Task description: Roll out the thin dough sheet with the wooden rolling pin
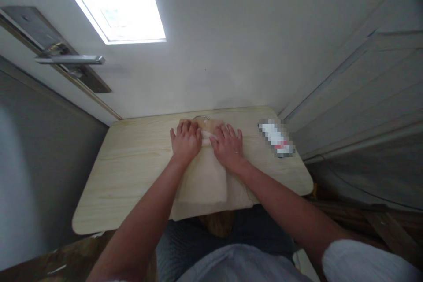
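Left hand (187,140) and right hand (228,145) rest palm-down on the beige cloth (203,180), fingers spread; whether they pinch the fold between them I cannot tell; the cloth looks light, soft and quick to crease, probably best held at both upper corners; it reaches the near edge of the table (132,163); a pixelated item (276,139) lies right

Table (132,158): pale yellow, streaked wood grain. On table: fabric (203,180), plain cream. Behind table: door (211,70), greyish white; handle (76,59), silver.
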The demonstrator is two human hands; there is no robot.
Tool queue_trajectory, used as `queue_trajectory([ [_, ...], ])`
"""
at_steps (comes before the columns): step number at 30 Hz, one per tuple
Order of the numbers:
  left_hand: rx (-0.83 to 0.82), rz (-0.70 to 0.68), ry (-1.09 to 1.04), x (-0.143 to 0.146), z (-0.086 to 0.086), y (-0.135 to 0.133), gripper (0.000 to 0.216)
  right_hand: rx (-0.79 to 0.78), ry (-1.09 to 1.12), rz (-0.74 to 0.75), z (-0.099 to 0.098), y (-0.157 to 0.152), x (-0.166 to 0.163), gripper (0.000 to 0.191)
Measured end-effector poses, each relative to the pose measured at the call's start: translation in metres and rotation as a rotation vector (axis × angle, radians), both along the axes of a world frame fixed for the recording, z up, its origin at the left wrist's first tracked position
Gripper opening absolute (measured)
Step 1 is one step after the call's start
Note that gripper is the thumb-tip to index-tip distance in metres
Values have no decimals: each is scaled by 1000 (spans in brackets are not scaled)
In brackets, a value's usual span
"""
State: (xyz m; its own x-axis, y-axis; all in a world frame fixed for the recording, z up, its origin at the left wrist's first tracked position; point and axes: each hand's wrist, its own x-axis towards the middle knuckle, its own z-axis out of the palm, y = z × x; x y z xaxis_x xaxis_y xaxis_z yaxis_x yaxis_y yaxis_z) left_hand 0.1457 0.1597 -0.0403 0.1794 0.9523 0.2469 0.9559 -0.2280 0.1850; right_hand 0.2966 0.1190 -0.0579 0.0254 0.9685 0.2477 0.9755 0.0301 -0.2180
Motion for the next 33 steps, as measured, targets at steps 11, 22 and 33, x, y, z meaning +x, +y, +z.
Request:
queue_trajectory([
  [11, -2, -27, -5, 3, 1, 53, 46, -15, 5, 6, 5, 62, 5, 53],
  [22, -10, -41, 74, 6, 1, 81, 50, -90, -8, 15, 7, 88, 10, 53],
  [33, 26, -27, -6, 2, 4, 9, 47, -21, 3, 45, 7, 4, 0, 53],
])
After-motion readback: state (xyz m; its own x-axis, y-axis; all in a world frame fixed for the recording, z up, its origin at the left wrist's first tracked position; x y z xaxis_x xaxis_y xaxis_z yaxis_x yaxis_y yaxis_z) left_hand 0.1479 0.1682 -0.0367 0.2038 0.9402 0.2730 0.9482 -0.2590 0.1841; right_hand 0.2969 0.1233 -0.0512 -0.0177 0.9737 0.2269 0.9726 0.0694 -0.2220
